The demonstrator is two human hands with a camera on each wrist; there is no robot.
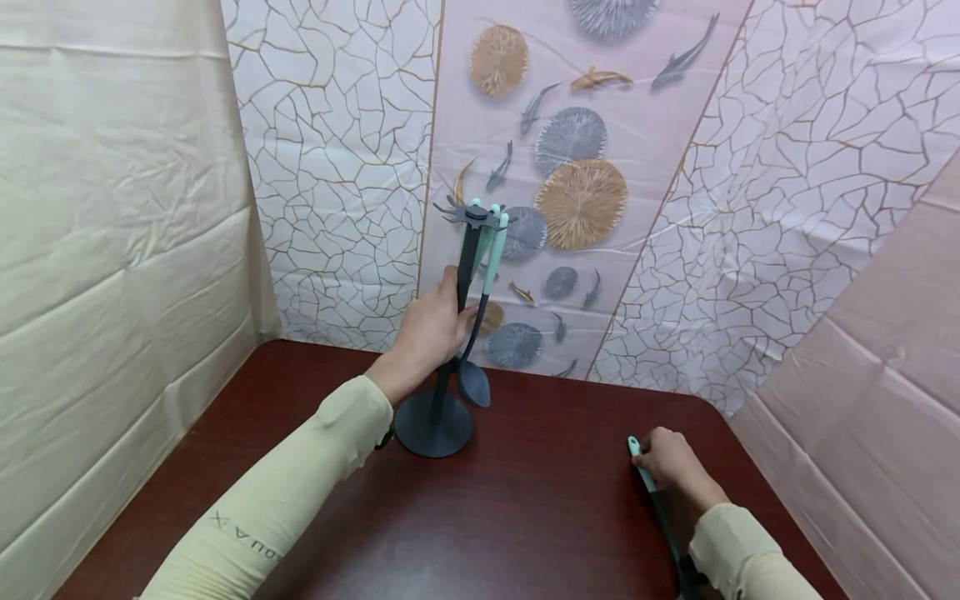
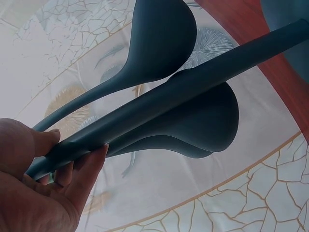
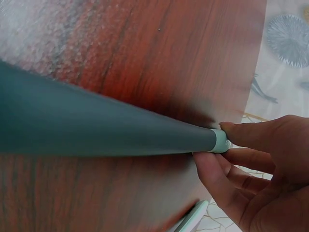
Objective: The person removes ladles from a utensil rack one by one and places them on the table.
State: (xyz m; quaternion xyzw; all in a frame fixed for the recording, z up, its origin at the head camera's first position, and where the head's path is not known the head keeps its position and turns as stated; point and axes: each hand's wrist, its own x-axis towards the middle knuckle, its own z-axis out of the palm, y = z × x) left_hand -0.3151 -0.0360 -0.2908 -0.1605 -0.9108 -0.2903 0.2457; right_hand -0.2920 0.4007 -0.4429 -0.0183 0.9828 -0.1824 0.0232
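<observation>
1. My left hand (image 1: 435, 325) is curled round the dark pole (image 1: 468, 258) of a utensil stand, with thumb and fingers on either side of it.
2. The stand's round base (image 1: 433, 429) is on the reddish-brown tabletop (image 1: 525, 500), left of centre and towards the back.
3. At the top of the pole, just above my left hand, a ring of dark hooks (image 1: 476, 217) spreads outward.
4. Utensils with mint-green handles (image 1: 495, 254) hang from the hooks, their dark rounded heads (image 2: 164, 38) hanging beside the pole and pointing down towards the base.
5. My right hand (image 1: 667, 458) is well apart from the stand, over the right side of the tabletop, its thumb and fingers closed in a pinch.
6. It has hold of another utensil (image 1: 664, 525) by its mint-green handle (image 1: 645, 477); the handle's end shows past my fingers.
7. That utensil's dark shaft runs back towards me beneath my wrist. I cannot make out its head, nor whether it touches the tabletop.
8. Pale sleeves (image 1: 300, 492) cover both my arms.
9. Behind the tabletop hangs a cloth (image 1: 345, 167) printed with crackle lines, fish and round shapes.
</observation>
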